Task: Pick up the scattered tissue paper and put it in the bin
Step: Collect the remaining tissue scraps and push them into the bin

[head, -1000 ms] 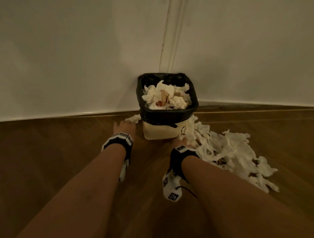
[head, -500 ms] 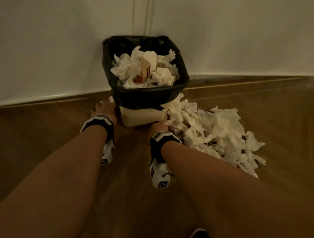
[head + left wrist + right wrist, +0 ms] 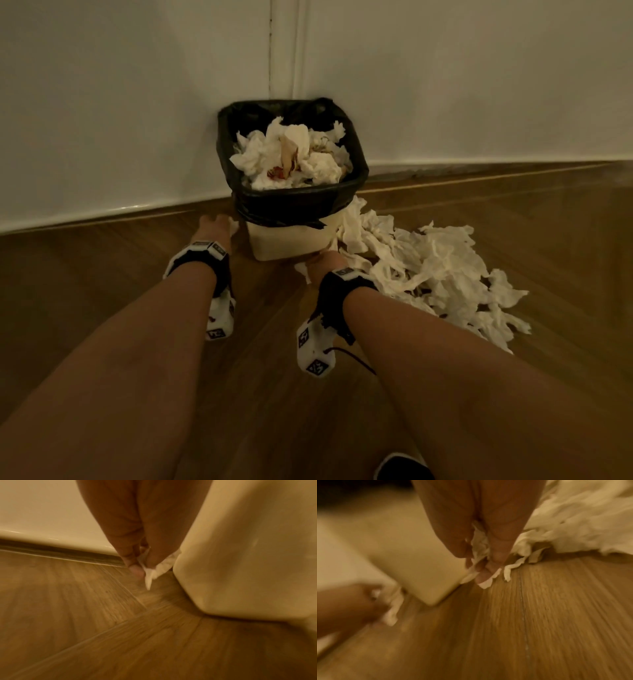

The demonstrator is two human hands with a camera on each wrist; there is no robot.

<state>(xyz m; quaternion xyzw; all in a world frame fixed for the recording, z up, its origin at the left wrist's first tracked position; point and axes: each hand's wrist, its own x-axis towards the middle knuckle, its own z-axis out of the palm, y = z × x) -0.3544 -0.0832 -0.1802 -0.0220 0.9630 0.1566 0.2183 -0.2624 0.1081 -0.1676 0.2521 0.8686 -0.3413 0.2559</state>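
Observation:
A cream bin point(image 3: 287, 241) with a black liner stands in the room's corner, heaped with white tissue point(image 3: 291, 156). A big pile of scattered tissue paper point(image 3: 431, 263) lies on the floor to its right. My left hand point(image 3: 214, 228) is low at the bin's left side and pinches a small tissue scrap point(image 3: 150, 573) between thumb and fingers. At the bin's front right corner my right hand point(image 3: 325, 262) grips a crumpled tissue piece point(image 3: 481, 547) at the pile's edge. The bin's cream wall point(image 3: 412, 555) shows beside it.
White walls point(image 3: 120, 102) meet in the corner behind the bin, with a skirting line along the wooden floor point(image 3: 274, 394). A dark shoe tip point(image 3: 404, 467) shows at the bottom edge. Wrist cameras are strapped on both forearms.
The camera view has shifted, so the bin sits at a different place in the picture. Both hands stay low at the bin's base, left and right of it, with tissue between their fingers.

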